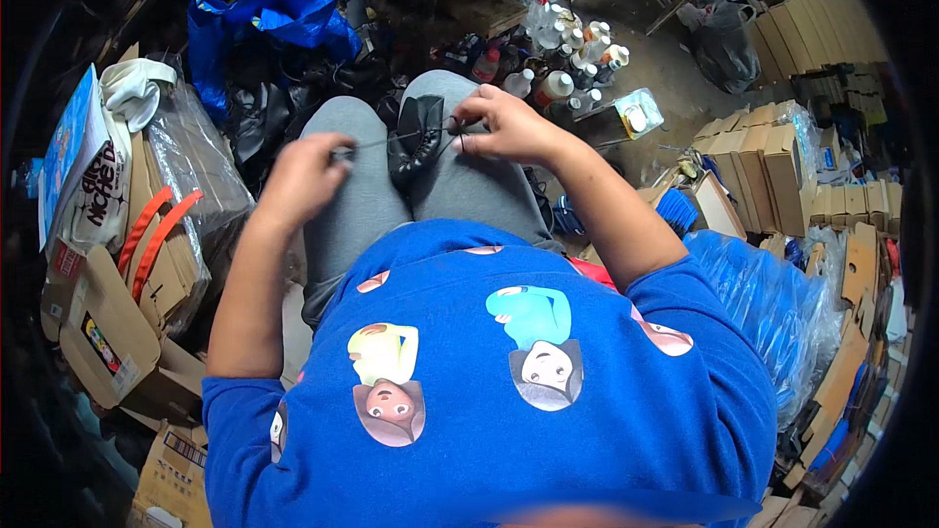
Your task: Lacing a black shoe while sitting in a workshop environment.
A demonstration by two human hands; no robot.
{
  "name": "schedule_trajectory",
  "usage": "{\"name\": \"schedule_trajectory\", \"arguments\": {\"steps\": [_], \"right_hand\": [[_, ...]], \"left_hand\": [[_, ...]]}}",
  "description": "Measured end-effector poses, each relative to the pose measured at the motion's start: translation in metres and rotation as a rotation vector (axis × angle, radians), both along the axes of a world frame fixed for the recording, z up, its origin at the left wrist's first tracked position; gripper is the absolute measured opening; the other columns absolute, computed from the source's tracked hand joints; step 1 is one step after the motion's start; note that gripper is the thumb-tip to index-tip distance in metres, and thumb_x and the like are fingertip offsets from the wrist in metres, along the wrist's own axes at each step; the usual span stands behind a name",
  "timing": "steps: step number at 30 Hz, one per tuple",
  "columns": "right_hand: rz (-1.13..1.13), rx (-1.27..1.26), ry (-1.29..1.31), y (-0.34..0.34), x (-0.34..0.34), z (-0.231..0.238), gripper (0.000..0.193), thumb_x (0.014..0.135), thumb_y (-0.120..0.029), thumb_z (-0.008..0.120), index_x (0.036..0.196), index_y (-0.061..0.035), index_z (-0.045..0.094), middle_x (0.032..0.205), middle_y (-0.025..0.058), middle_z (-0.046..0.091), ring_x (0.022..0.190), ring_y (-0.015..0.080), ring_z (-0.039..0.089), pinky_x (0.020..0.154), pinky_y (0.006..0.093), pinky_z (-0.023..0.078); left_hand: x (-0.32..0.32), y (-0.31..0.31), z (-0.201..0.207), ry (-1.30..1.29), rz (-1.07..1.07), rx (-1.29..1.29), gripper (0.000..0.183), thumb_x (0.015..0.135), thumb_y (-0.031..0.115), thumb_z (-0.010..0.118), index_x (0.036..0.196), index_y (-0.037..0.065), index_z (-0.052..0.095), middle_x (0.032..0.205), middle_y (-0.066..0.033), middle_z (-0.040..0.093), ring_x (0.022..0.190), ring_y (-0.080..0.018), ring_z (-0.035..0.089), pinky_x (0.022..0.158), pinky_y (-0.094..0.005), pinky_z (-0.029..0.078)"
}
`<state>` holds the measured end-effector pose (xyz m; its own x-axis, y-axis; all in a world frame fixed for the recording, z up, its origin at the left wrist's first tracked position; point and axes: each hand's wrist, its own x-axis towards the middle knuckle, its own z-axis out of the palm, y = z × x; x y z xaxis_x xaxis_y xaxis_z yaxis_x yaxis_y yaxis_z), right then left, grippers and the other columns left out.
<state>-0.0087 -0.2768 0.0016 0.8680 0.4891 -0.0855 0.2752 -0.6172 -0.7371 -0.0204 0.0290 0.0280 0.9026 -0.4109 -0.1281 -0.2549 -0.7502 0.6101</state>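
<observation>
A black lace-up shoe (421, 142) rests on my lap between my thighs, its row of eyelets along its right side. A dark shoelace (377, 145) is drawn out from it toward the left. The fingers of my left hand (305, 176), slightly blurred, are closed on this stretched end, away from the shoe. Just right of the eyelets, my right hand (504, 127) pinches another part of the lace, which loops beneath its fingertips. My grey trouser legs (352, 191) support the shoe.
Black shoes (259, 117) lie beyond my left knee, near a blue bag (284, 15). Several bottles (556, 88) stand past my right knee. Cardboard boxes (108, 323) are at the left. Stacked cardboard (758, 152) and blue plastic-wrapped goods (753, 284) line the right.
</observation>
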Motion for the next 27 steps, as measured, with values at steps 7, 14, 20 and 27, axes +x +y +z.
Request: {"name": "schedule_trajectory", "arguments": {"steps": [7,14,20,27], "right_hand": [[-0.856,1.030,0.300,0.010,0.023,-0.033,0.034,0.095,-0.034,0.049,0.084,-0.0042,0.062,0.086,0.0098,0.063,0.090,0.0221,0.058,0.081,0.0351,0.046],[-0.569,1.436,0.807,-0.001,-0.010,0.000,0.052,0.097,-0.042,0.040,0.054,-0.0145,0.029,0.048,-0.0023,0.020,0.045,0.0131,0.020,0.057,0.0308,0.031],[-0.554,1.228,0.767,-0.034,-0.024,-0.004,0.041,0.096,-0.039,0.043,0.072,-0.0078,0.052,0.067,0.0046,0.053,0.061,0.0197,0.052,0.078,0.0381,0.046],[-0.407,0.018,0.332,-0.132,-0.017,0.002,0.044,0.079,-0.014,0.069,0.120,-0.0023,0.058,0.099,0.0094,0.065,0.089,0.0151,0.061,0.081,0.0289,0.048]], "left_hand": [[0.026,-0.010,-0.008,0.350,0.444,-1.394,0.041,0.097,0.038,0.044,0.097,0.002,0.063,0.101,-0.0131,0.065,0.096,-0.0257,0.060,0.091,-0.0362,0.042],[0.038,-0.011,-0.007,0.606,0.668,-1.575,0.044,0.100,0.035,0.034,0.061,0.016,0.033,0.053,0.0032,0.024,0.045,-0.0103,0.022,0.057,-0.0285,0.031],[0.040,0.013,-0.017,0.543,0.649,-1.222,0.038,0.097,0.039,0.042,0.076,0.009,0.053,0.066,-0.0014,0.052,0.053,-0.0130,0.044,0.064,-0.0299,0.044],[0.006,0.115,-0.021,-0.211,0.374,-0.177,0.042,0.074,0.021,0.068,0.112,0.004,0.061,0.107,-0.0123,0.062,0.098,-0.0237,0.058,0.081,-0.0327,0.045]]}}
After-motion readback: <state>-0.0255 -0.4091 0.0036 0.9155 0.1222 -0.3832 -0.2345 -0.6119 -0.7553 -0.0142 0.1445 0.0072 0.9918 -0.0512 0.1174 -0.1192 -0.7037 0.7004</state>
